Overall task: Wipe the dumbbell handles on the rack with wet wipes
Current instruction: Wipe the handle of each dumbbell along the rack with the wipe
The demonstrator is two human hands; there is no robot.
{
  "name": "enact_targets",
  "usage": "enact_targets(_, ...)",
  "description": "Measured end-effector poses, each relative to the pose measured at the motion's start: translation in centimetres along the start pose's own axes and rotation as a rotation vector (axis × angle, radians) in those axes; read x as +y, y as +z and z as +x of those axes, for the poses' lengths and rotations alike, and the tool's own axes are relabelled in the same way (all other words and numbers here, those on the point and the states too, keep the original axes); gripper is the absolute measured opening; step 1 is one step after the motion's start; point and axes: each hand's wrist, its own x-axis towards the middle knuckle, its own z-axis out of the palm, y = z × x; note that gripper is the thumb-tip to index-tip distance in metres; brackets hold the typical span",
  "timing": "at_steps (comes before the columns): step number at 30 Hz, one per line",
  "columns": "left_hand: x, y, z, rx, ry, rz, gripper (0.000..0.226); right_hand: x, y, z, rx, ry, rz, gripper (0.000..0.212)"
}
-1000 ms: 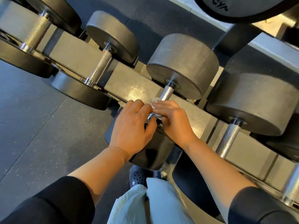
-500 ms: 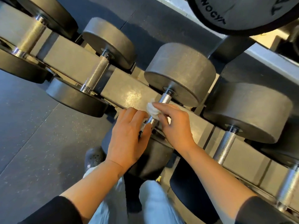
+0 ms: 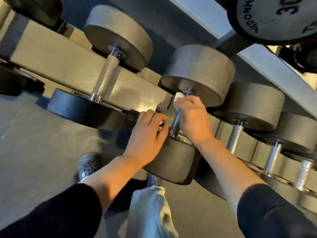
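My right hand (image 3: 192, 117) wraps a white wet wipe (image 3: 178, 97) round the upper end of a knurled steel dumbbell handle (image 3: 175, 123), close under the far grey head (image 3: 199, 74). My left hand (image 3: 147, 134) rests with curled fingers beside the handle's lower end, over the near head (image 3: 173, 162); a small white scrap shows at its fingertips, and I cannot tell whether it holds it. The dumbbell lies on the grey rack rail (image 3: 65, 66).
More dumbbells line the rack: one to the left with its handle (image 3: 106, 76) bare, others to the right with handles (image 3: 235, 134) exposed. A black weight plate (image 3: 274, 16) hangs at upper right. My feet in clogs (image 3: 87, 167) stand on the dark rubber floor below.
My right hand has slid the wipe up the handle toward the far head. My left hand has come off the handle to its left side. The view has shifted toward the right.
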Motion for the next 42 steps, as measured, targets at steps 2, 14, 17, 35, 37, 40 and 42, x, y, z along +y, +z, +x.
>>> enact_targets(2, -0.1, 0.0, 0.1, -0.037, -0.006, -0.008, 0.041, -0.3, -0.3, -0.3, -0.048, 0.008, -0.022, 0.038)
enact_targets(14, -0.3, 0.3, -0.1, -0.003, 0.017, -0.056, 0.045, -0.5, -2.0, -1.7, -0.39, 0.172, 0.2, 0.035)
enact_targets(17, -0.5, 0.5, -0.1, 0.02, 0.025, -0.061, 0.046, -0.1, -2.2, -2.6, -0.137, 0.211, 0.221, 0.034)
enact_targets(35, -2.4, -9.5, 1.8, 0.134, 0.236, 0.494, 0.03, -7.5, 0.0, 6.1, -0.097, 0.249, 0.698, 0.033)
enact_targets(37, -3.5, -11.6, 2.0, 0.136, 0.174, 0.53, 0.024, -9.0, 0.9, 7.5, -0.106, 0.243, 0.702, 0.032)
enact_targets(40, -5.2, -13.7, 2.2, 0.116, 0.124, 0.528, 0.019, -10.3, 2.4, 9.0, -0.05, 0.288, 0.626, 0.032)
enact_targets(42, -5.8, -14.1, 2.5, 0.117, 0.113, 0.539, 0.018, -10.6, 3.2, 9.6, -0.009, 0.316, 0.569, 0.032)
